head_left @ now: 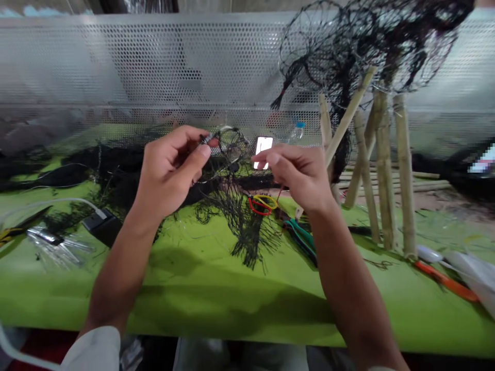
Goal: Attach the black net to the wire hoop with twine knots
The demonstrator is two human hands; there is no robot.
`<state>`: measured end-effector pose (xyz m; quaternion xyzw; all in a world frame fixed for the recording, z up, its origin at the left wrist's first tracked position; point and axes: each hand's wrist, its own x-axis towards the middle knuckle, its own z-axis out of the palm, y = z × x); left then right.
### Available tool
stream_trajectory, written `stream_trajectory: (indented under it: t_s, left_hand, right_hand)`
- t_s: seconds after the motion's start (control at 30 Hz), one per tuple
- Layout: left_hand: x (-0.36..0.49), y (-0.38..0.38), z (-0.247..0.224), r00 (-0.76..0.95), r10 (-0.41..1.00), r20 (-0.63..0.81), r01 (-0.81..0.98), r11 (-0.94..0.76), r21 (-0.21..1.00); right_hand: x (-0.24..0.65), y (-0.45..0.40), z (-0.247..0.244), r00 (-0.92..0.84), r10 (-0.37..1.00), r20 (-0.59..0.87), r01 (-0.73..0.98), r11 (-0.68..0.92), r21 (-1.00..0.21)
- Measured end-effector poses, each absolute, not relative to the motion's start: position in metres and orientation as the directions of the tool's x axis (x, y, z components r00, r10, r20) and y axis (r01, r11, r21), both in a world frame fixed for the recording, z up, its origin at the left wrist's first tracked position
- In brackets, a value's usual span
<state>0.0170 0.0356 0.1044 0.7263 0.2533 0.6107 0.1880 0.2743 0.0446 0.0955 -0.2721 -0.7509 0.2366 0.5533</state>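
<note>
Lime-green surface spreads nearest me, smooth and shaded, with green-handled pliers lying on it. Above and to the left of the pliers, my left hand pinches a small grey-and-black piece at the edge of the black net between thumb and forefinger. My right hand is above the pliers, thumb and forefinger drawn close together; I cannot tell whether they grip anything.

The net is up and left of the pliers. Its top loops around a thin, pale, glinting wire ring, tangled and open enough to see through; below, its dark, knotted mesh droops loosely, gathers thicker, then ends in ragged, spiky strands.

Well left of the pliers sits a black adapter with a white cable. Red and yellow loops lie just up and left of them. Beyond the pliers are a lit phone and a blue-capped bottle; to their right, bamboo poles stand under a large black tangle. Farther back runs a perforated metal panel.
</note>
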Motion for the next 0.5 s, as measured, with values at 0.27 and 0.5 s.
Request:
stream_trajectory:
  t_s: [0.27, 0.5]
  left_hand:
    - [-0.006, 0.047, 0.122, -0.130, 0.483, 0.866, -0.038, -0.875, 0.483]
    - [-0.028, 0.060, 0.123, -0.109, 0.416, 0.903, 0.216, -0.877, 0.430]
  right_hand:
    - [0.249, 0.060, 0.071, -0.758, 0.563, 0.329, 0.131, 0.626, -0.768]
    - [0.241, 0.057, 0.067, -0.541, 0.702, 0.464, 0.206, 0.645, -0.736]
